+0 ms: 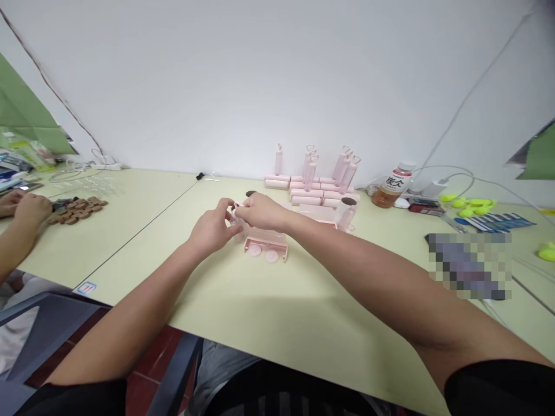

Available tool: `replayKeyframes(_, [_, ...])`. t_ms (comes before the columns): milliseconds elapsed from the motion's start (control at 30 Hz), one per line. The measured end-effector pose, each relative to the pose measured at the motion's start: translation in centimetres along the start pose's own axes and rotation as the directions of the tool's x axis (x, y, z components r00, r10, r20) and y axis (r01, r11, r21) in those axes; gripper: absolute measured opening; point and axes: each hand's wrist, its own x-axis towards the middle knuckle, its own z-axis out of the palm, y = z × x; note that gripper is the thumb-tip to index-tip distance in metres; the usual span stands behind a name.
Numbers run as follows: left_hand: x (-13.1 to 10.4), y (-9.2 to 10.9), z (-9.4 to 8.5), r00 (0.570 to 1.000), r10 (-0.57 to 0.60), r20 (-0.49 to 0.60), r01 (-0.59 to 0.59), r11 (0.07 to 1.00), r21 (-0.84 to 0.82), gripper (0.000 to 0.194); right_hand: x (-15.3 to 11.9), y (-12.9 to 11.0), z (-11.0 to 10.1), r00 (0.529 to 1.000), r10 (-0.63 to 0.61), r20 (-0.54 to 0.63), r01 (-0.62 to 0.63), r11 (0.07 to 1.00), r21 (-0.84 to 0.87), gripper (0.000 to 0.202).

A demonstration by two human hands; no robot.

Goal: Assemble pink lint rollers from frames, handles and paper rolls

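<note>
My left hand (pixel 211 229) and my right hand (pixel 263 211) meet over the table, fingers pinched around a small pale pink plastic piece (pixel 235 218). Its exact kind is mostly hidden by the fingers. Just below my right hand lies a pink trough-shaped plastic holder (pixel 265 241). Two flat pink discs, a left one (pixel 255 251) and a right one (pixel 272 256), rest against its front. Clear pinkish plastic shows behind the holder, partly covered by my right hand. To the right stands a sticky-looking roll with a brown cardboard core (pixel 348 202).
Pink roller cases (pixel 306 196) and upright pink tubes with heart-shaped loops (pixel 310 175) stand by the wall. Right of them are a brown drink bottle (pixel 393 185), cables and a blurred-out dark object (pixel 468 267). At left, another person's hands (pixel 32 209) are beside brown pieces (pixel 80 210).
</note>
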Motion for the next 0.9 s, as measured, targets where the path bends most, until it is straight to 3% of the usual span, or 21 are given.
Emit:
replayKeyframes(267, [-0.1,0.1,0.8,1.0,0.001,-0.014,-0.001,0.999,-0.036,0.051,1.1,-2.2,0.3,0.996,0.092,0.016,-0.085,0.959,-0.269,0.02])
replayKeyframes(433, [-0.1,0.0,1.0,0.999,-0.001,-0.037,-0.001,0.999,-0.036,0.057,1.3,-1.4,0.8,0.992,0.121,0.016,-0.112,0.951,-0.287,0.027])
replayKeyframes(567, [-0.2,-0.3,1.0,0.999,-0.008,-0.05,0.007,1.0,-0.016,0.057,0.6,-0.4,0.3,0.994,0.074,0.085,-0.046,0.954,-0.295,0.034])
replayKeyframes(700, [-0.4,-0.5,0.7,0.999,-0.007,-0.043,0.007,1.0,-0.004,0.059,0.4,0.6,-2.9,0.994,0.015,0.105,0.021,0.943,-0.331,0.032])
replayKeyframes(733, [-0.5,-0.5,0.6,0.999,-0.009,-0.038,0.009,1.0,-0.004,0.06,0.8,0.9,-4.2,0.996,0.047,0.071,-0.021,0.943,-0.331,0.03])
replayKeyframes(800, [-0.6,-0.5,0.5,1.0,-0.017,-0.022,0.017,1.0,0.003,0.062,2.4,1.8,-7.0,0.995,0.081,-0.064,-0.095,0.955,-0.281,0.025])
replayKeyframes(900, [-1.0,-0.4,0.4,0.999,-0.03,0.016,0.03,0.999,0.012,0.069,5.9,3.5,-10.7,0.953,0.079,-0.293,-0.16,0.951,-0.265,0.022])
